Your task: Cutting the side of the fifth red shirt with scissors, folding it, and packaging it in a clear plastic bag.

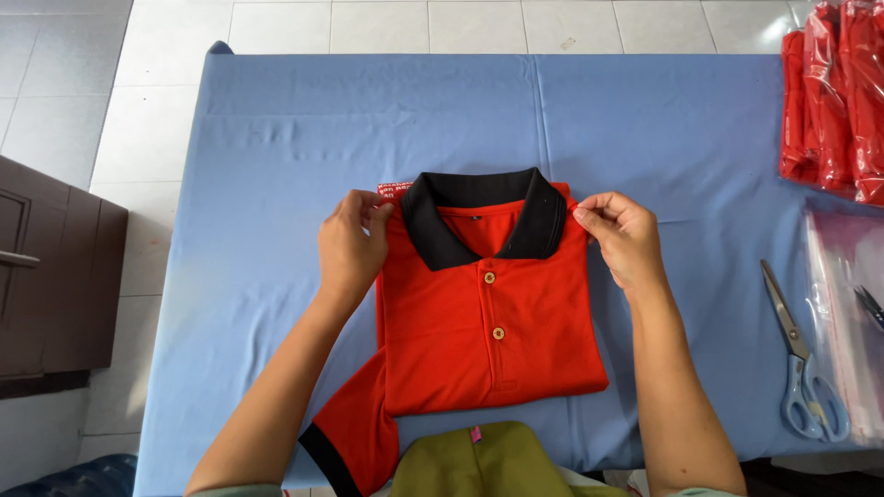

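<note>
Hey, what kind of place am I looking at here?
Probably a garment packing workspace: a folded red polo shirt lies on a blue-covered table, red shirts already bagged in plastic are stacked at the far right, and scissors lie beside clear bags.

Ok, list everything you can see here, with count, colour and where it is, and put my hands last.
polo shirt: one, red with black collar, folded, centre of table
table cloth: one, blue, covering the table
scissors: one pair, light blue handles, right side
bagged red garments: a stack, top right corner
clear plastic bags: a pile, right edge
dark cabinet: one, brown, on the floor at left
left hand: at the shirt's left shoulder
right hand: pinching the shirt's right shoulder
</note>
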